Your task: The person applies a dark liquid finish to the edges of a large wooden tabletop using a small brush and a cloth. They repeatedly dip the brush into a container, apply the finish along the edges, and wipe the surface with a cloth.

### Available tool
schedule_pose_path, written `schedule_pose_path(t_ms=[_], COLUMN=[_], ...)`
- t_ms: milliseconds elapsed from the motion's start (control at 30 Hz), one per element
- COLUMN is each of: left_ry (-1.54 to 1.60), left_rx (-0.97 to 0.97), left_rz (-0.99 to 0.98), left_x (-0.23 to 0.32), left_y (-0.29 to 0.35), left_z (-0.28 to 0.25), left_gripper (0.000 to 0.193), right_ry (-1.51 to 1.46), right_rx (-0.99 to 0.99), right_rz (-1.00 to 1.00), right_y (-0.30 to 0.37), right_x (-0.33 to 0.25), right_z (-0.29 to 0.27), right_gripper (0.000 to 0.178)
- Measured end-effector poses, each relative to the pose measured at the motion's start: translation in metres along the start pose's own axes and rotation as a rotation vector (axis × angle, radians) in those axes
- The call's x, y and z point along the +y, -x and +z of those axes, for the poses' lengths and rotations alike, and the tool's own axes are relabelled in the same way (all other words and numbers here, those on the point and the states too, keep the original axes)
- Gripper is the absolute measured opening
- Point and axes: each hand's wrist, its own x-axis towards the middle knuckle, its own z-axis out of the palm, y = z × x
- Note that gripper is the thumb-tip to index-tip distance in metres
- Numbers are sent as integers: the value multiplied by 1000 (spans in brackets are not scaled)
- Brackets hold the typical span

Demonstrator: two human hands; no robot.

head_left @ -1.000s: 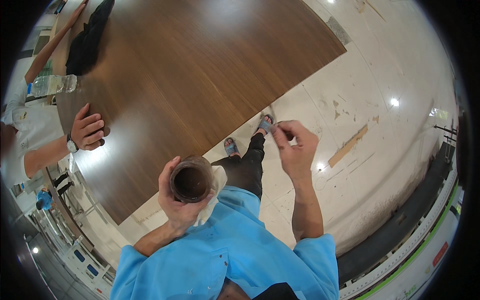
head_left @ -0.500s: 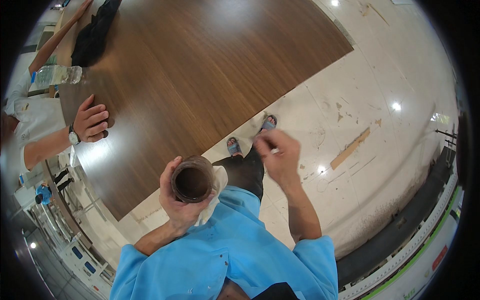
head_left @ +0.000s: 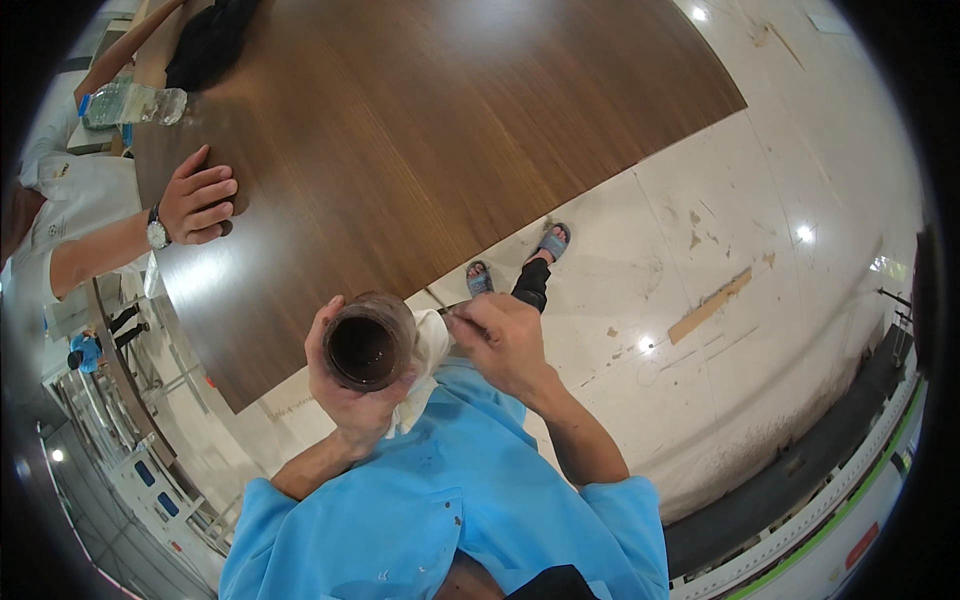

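Observation:
In front of my blue shirt, my left hand [head_left: 352,408] is wrapped round a brown-stained jar [head_left: 394,312] whose mouth faces up. Dark liquid [head_left: 366,352] glints inside it. A crumpled white cloth [head_left: 428,350] hangs between that hand and my right hand, against the jar's right side. My right hand [head_left: 508,340] is closed in a pinch beside the cloth, fingertips pointing at the jar. A small dark bit shows at its fingertips, too little to name.
A large brown wood-grain table [head_left: 420,150] lies ahead. Across its left side, another person's hand [head_left: 203,203] rests near a clear plastic bottle [head_left: 135,104] and a black cloth [head_left: 212,45]. A cardboard strip [head_left: 710,305] lies on the tiled floor, with a black roller [head_left: 780,490] at right.
My right hand has come in from the right to beside the white cloth and jar. My left hand has shifted slightly left with the jar. The view has turned a little.

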Motion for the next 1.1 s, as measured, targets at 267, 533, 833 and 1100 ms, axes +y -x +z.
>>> schedule_pose_path(t_ms=[267,533,833,1100], left_ry=[43,-30,-28,-2], left_rx=[-19,-20,-113,-154], left_rz=[-54,-10,10,-25], left_x=[1,9,23,31], left_y=[1,-13,-29,-45], left_z=[7,31,70,95], left_gripper=[91,93,91,93], right_ry=[111,172,194,258], right_rx=[282,445,448,369], right_rz=[104,195,158,173], right_y=[-24,-60,-70,-82], right_x=[28,36,50,56], right_z=[-64,-143,-175,-191], right_gripper=[5,16,6,8])
